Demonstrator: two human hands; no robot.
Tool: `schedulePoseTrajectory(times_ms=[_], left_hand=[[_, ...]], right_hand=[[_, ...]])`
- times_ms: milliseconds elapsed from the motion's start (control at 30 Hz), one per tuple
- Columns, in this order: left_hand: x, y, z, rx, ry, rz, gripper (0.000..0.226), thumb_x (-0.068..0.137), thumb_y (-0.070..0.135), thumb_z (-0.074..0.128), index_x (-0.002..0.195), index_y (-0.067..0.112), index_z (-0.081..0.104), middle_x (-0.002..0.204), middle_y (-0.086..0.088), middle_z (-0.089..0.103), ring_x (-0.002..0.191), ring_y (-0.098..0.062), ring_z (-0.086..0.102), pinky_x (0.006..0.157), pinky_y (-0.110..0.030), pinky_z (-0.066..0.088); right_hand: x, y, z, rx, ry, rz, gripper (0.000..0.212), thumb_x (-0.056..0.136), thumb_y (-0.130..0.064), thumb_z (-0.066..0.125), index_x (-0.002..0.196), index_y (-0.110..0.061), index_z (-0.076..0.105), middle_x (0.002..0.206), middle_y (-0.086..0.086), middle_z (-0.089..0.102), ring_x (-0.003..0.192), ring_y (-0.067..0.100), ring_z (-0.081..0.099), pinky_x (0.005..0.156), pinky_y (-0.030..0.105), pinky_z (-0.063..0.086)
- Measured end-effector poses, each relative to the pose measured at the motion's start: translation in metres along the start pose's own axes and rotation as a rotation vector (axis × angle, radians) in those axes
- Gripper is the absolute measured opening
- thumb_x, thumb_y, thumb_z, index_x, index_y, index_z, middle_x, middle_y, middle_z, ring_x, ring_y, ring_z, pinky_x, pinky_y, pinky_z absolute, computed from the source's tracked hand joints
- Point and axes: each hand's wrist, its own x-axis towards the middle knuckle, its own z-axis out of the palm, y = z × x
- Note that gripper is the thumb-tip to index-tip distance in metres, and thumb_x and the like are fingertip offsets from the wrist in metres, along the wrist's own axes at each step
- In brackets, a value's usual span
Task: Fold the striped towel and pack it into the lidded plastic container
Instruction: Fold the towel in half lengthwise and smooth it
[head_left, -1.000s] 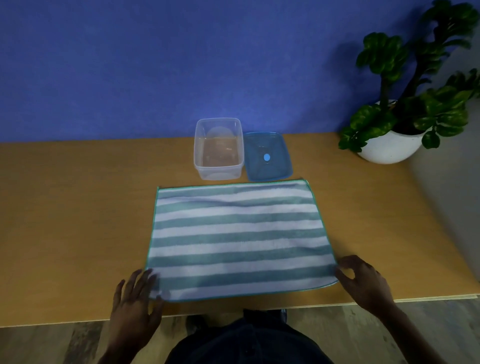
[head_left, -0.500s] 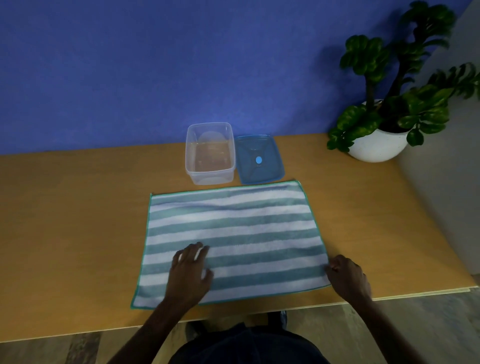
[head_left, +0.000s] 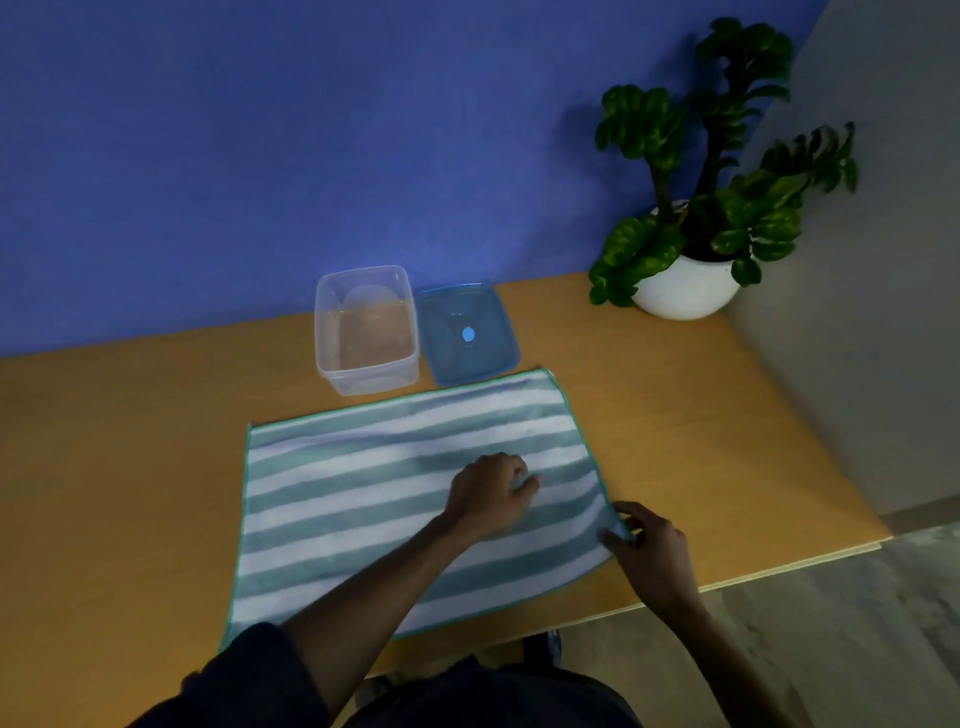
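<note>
The striped towel (head_left: 363, 488), green and white with a teal hem, lies spread flat on the wooden table (head_left: 130, 467). My left hand (head_left: 491, 493) rests on the towel right of its middle, fingers curled down against the cloth. My right hand (head_left: 647, 551) pinches the towel's right edge near the front corner. Behind the towel stands the clear plastic container (head_left: 366, 330), open and with nothing in it. Its blue lid (head_left: 467, 335) lies flat beside it on the right.
A potted plant (head_left: 691, 208) in a white bowl stands at the table's back right corner. A blue wall runs behind the table and a grey wall on the right. The table's front edge is close to my right hand.
My left hand has slid from the towel's front left corner across the cloth toward the right. My right hand stays at the right edge. The view has swung left.
</note>
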Motion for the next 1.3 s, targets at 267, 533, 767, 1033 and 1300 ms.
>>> schedulePoseTrajectory(times_ms=[267,533,767,1033,1300], left_hand=[[0.051,0.03,-0.009,-0.341,-0.06,-0.334,0.084,0.073,0.083,0.034,0.063,0.007,0.068,0.073,-0.011,0.073,0.078,-0.029,0.068,0.082,-0.04,0.053],[0.096,0.009,-0.027,-0.665,0.133,-0.443,0.035,0.065,0.033,0.077,0.09,0.008,0.073,0.093,-0.013,0.073,0.089,-0.027,0.068,0.082,-0.041,0.056],[0.097,-0.026,-0.085,-0.709,0.42,-0.374,0.024,0.061,0.031,0.075,0.061,0.01,0.065,0.064,-0.004,0.053,0.063,-0.018,0.047,0.062,-0.03,0.038],[0.054,-0.082,-0.145,-0.819,0.53,-0.262,0.034,0.064,0.036,0.079,0.065,0.005,0.066,0.064,-0.009,0.055,0.063,-0.018,0.049,0.059,-0.037,0.045],[0.001,-0.146,-0.202,-0.716,0.501,-0.236,0.023,0.085,0.016,0.066,0.085,-0.007,0.067,0.073,-0.014,0.053,0.059,-0.018,0.047,0.045,-0.019,0.042]], right_hand=[[-0.028,-0.052,0.009,-0.183,0.024,-0.344,0.035,0.089,-0.026,0.064,0.123,-0.029,0.062,0.098,-0.01,0.068,0.075,0.008,0.064,0.061,0.028,0.053],[-0.046,-0.093,0.025,-0.232,-0.022,-0.549,0.029,0.088,-0.032,0.06,0.117,-0.034,0.063,0.088,-0.014,0.064,0.072,0.01,0.06,0.067,0.026,0.045],[-0.06,-0.11,0.032,-0.123,-0.177,-0.572,0.029,0.086,-0.042,0.057,0.113,-0.035,0.065,0.086,-0.015,0.067,0.073,0.004,0.062,0.071,0.025,0.051],[-0.069,-0.141,0.068,0.051,-0.437,-0.5,0.025,0.08,-0.046,0.069,0.099,-0.031,0.071,0.093,-0.017,0.074,0.085,-0.003,0.066,0.069,0.01,0.044],[-0.085,-0.187,0.142,0.118,-0.612,-0.578,0.026,0.081,-0.036,0.073,0.102,-0.021,0.074,0.096,-0.007,0.075,0.081,-0.004,0.064,0.068,0.005,0.039]])
